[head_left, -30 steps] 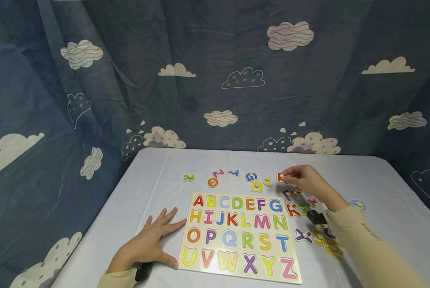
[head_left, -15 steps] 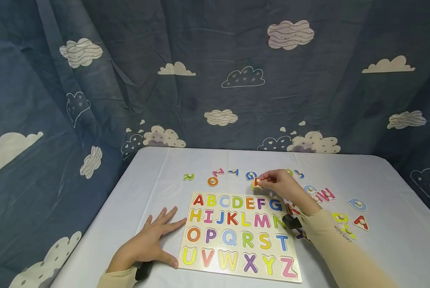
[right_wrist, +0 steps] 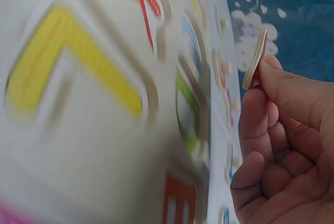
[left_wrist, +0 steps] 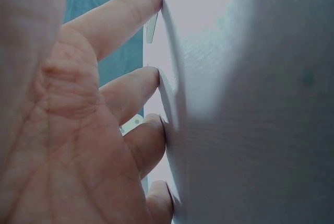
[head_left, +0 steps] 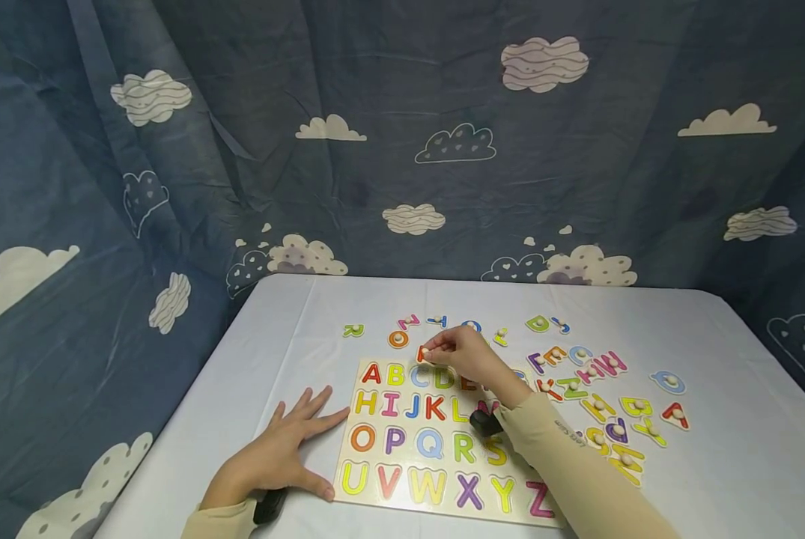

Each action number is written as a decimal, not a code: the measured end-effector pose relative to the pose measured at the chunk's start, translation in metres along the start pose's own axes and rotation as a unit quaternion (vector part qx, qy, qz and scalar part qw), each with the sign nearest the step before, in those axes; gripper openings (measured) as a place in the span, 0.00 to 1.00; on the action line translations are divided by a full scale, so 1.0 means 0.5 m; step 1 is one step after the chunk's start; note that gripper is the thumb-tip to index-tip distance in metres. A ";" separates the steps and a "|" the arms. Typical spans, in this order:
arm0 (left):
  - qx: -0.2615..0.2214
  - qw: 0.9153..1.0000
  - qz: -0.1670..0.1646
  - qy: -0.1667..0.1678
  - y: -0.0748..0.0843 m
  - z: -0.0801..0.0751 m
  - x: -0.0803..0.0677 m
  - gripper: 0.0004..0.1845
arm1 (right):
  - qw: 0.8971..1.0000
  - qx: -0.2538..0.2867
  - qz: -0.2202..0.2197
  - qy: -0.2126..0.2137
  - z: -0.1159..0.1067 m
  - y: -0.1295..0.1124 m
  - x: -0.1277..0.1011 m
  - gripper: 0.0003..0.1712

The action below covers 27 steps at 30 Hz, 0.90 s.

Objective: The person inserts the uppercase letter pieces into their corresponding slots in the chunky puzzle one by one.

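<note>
The cream alphabet board [head_left: 451,466] lies on the table, with coloured letters in rows. Beside its left edge my left hand [head_left: 277,453] is spread flat, index fingertip and thumb at the board's side. In the left wrist view its fingertips [left_wrist: 151,2] press on the white cloth and the board's edge. My right hand [head_left: 468,355] pinches a small red letter piece [head_left: 421,353] above the board's top edge, near the C. The right wrist view shows this red piece [right_wrist: 257,62] edge-on between thumb and finger; which letter it is stays hidden.
Loose knobbed letters lie around the board: an orange O [head_left: 398,339], a green R [head_left: 353,330] and a pink Z [head_left: 408,321] behind it. Several more are scattered to the right, including a red A [head_left: 675,415]. A cloud-patterned curtain [head_left: 402,172] hangs behind the table.
My right hand has carried the red letter piece leftward from the back right to above the board's top edge. My left hand has stayed put beside the board.
</note>
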State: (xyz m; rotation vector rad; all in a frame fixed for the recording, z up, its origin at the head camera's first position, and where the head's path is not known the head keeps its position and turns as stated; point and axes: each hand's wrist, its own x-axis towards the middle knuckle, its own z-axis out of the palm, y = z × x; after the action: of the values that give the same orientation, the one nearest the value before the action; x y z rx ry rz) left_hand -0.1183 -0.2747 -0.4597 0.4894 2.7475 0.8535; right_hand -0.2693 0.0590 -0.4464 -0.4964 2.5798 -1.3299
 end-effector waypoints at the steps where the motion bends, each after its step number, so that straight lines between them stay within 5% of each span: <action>1: 0.000 1.000 0.000 0.000 -0.001 0.000 0.000 0.64 | 1.000 0.001 0.000 0.000 0.008 -0.005 0.002 0.07; 27: 0.008 1.000 0.008 -0.006 -0.008 -0.002 -0.001 0.64 | 1.000 -0.021 0.009 -0.003 0.144 -0.094 0.034 0.04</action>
State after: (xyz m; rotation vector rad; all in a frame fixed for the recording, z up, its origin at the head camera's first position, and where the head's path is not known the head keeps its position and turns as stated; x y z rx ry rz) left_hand -0.1192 -0.2785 -0.4614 0.5192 2.7451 0.8308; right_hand -0.2525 -0.0270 -0.4501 -0.4814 2.6062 -1.2682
